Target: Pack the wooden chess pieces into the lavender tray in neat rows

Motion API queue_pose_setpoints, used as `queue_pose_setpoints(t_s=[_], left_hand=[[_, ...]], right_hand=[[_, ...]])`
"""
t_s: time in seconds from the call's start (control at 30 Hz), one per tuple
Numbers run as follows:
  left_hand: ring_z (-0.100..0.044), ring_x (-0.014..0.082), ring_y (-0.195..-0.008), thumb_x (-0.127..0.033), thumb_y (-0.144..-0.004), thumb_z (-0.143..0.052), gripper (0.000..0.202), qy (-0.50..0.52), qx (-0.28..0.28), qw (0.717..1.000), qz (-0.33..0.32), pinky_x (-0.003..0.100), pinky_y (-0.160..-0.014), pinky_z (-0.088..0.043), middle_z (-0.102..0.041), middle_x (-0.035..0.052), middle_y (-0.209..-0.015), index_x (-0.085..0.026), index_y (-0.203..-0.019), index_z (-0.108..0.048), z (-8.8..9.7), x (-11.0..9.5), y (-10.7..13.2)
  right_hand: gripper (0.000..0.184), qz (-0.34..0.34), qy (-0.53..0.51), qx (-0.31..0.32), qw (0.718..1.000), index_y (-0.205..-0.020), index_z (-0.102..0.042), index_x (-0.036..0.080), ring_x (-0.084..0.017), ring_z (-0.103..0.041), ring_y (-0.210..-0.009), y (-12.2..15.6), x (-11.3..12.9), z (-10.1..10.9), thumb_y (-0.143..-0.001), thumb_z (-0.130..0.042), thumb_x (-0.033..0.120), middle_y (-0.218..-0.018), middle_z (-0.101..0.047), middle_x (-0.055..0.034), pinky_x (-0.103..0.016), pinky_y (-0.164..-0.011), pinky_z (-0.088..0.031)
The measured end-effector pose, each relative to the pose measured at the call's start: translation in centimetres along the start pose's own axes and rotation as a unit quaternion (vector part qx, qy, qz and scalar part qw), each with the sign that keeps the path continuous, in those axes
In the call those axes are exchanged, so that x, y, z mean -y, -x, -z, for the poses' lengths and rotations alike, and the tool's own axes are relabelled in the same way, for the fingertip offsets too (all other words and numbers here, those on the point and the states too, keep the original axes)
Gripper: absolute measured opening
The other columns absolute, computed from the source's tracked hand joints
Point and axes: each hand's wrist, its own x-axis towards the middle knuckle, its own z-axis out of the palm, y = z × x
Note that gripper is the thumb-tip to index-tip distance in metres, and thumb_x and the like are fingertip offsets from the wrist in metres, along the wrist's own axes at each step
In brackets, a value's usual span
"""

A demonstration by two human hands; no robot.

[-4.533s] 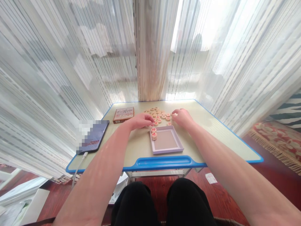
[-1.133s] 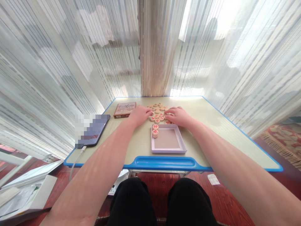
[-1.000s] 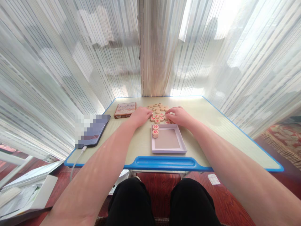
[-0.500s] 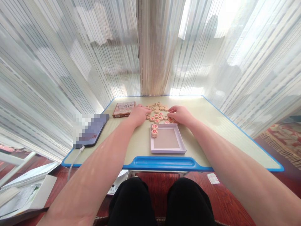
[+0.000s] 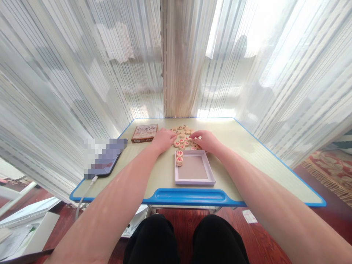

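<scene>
Round wooden xiangqi pieces (image 5: 181,140), several with red characters and others dark or blank, lie loosely grouped on the table. At the left side of the group is my left hand (image 5: 165,140), its fingers extended over the nearest pieces. My right hand (image 5: 205,140) reaches in from the right, thumb and fingers apart, with fingertips at the pieces there; it hides some of them. No lifted piece shows in either hand. Nearer to me lies a shallow open white box tray (image 5: 194,182), with a few red-marked pieces (image 5: 179,159) along its left wall.
A printed box lid (image 5: 145,133) lies left of my left hand. On the table's left edge rests a tablet-like device (image 5: 110,161) with a white cable (image 5: 87,190). The table's blue front rim (image 5: 189,197) is close to my knees. Curtains (image 5: 187,58) hang behind.
My right hand has moved left, further in over the pieces. My left hand stays beside the group, and the red-marked pieces in the tray look the same. The whole view has shifted slightly.
</scene>
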Motion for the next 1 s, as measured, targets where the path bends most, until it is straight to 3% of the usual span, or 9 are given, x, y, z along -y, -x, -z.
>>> queue_pose_setpoints(t_s=[0.13, 0.23, 0.3, 0.4, 0.47, 0.57, 0.8, 1.0], left_hand=[[-0.054, 0.0274, -0.105, -0.028, -0.084, -0.050, 0.031, 0.015, -0.019, 0.999, 0.027, 0.040, -0.093, -0.043, -0.069, 0.0053, -0.109, -0.023, -0.108, -0.070, -0.3, 0.0, -0.1], [-0.054, 0.0261, -0.106, -0.024, -0.081, -0.053, 0.030, 0.039, -0.042, 0.998, 0.036, 0.038, -0.094, -0.044, -0.069, 0.0060, -0.108, -0.021, -0.106, -0.070, -0.4, 0.1, -0.3], [-0.056, 0.0241, -0.103, -0.021, -0.079, -0.055, 0.030, 0.051, -0.056, 0.997, 0.029, 0.037, -0.093, -0.045, -0.068, 0.0061, -0.105, -0.020, -0.105, -0.069, -0.6, 0.1, -0.5], [-0.059, 0.0204, -0.095, -0.016, -0.077, -0.056, 0.030, 0.068, -0.067, 0.995, 0.012, 0.033, -0.089, -0.047, -0.067, 0.0052, -0.099, -0.020, -0.104, -0.068, -0.7, 0.1, -0.9], [-0.060, 0.0181, -0.091, -0.014, -0.078, -0.055, 0.028, 0.082, -0.067, 0.994, 0.004, 0.031, -0.086, -0.049, -0.066, 0.0044, -0.097, -0.020, -0.101, -0.068, -0.8, 0.0, -1.0], [-0.061, 0.0171, -0.088, -0.016, -0.079, -0.054, 0.024, 0.094, -0.061, 0.994, -0.001, 0.031, -0.085, -0.050, -0.065, 0.0046, -0.098, -0.020, -0.096, -0.070, -0.8, -0.1, -1.2], [-0.062, 0.0182, -0.092, -0.012, -0.075, -0.050, 0.027, 0.067, -0.031, 0.997, 0.001, 0.030, -0.091, -0.049, -0.065, 0.0043, -0.102, -0.021, -0.082, -0.075, -0.5, 0.0, -1.1], [-0.062, 0.0189, -0.092, -0.011, -0.076, -0.043, 0.033, 0.059, -0.029, 0.998, 0.001, 0.031, -0.090, -0.048, -0.067, 0.0056, -0.104, -0.018, -0.083, -0.074, 0.3, -0.3, -0.6]], right_hand=[[0.040, 0.011, -0.011, -0.016, 1.000, -0.100, -0.072, 0.021, -0.017, -0.062, -0.095, -0.3, -0.5, 0.1, -0.074, -0.046, 0.006, -0.106, -0.069, -0.0033, -0.028, -0.087, -0.047], [0.041, 0.032, 0.010, -0.031, 0.999, -0.114, -0.067, 0.020, -0.021, -0.051, -0.118, -0.6, -1.0, 0.1, -0.078, -0.046, 0.013, -0.126, -0.061, -0.0047, -0.033, -0.103, -0.038], [0.038, 0.040, 0.043, -0.005, 0.998, -0.116, -0.066, 0.020, -0.023, -0.046, -0.124, -0.8, -1.2, 0.1, -0.083, -0.047, 0.023, -0.130, -0.058, -0.0055, -0.035, -0.107, -0.032], [0.034, 0.037, 0.084, 0.018, 0.996, -0.104, -0.071, 0.019, -0.023, -0.050, -0.119, -1.0, -1.3, 0.0, -0.088, -0.043, 0.030, -0.123, -0.063, -0.0064, -0.034, -0.107, -0.029], [0.034, 0.010, 0.094, -0.003, 0.996, -0.099, -0.073, 0.020, -0.023, -0.051, -0.115, -1.2, -1.5, -0.1, -0.088, -0.043, 0.030, -0.118, -0.064, -0.0072, -0.034, -0.104, -0.032], [0.032, -0.032, 0.089, -0.040, 0.995, -0.101, -0.072, 0.021, -0.025, -0.049, -0.114, -1.3, -1.8, -0.1, -0.085, -0.047, 0.031, -0.117, -0.063, -0.0085, -0.034, -0.099, -0.035], [0.029, -0.056, 0.066, -0.035, 0.996, -0.099, -0.072, 0.022, -0.027, -0.048, -0.112, -1.1, -2.1, 0.2, -0.082, -0.050, 0.027, -0.099, -0.070, -0.0071, -0.036, -0.093, -0.039], [0.025, 0.014, 0.102, -0.010, 0.995, -0.090, -0.075, 0.025, -0.024, -0.049, -0.109, -1.0, -1.4, 0.1, -0.081, -0.052, 0.030, -0.113, -0.064, -0.0044, -0.037, -0.101, -0.030]])
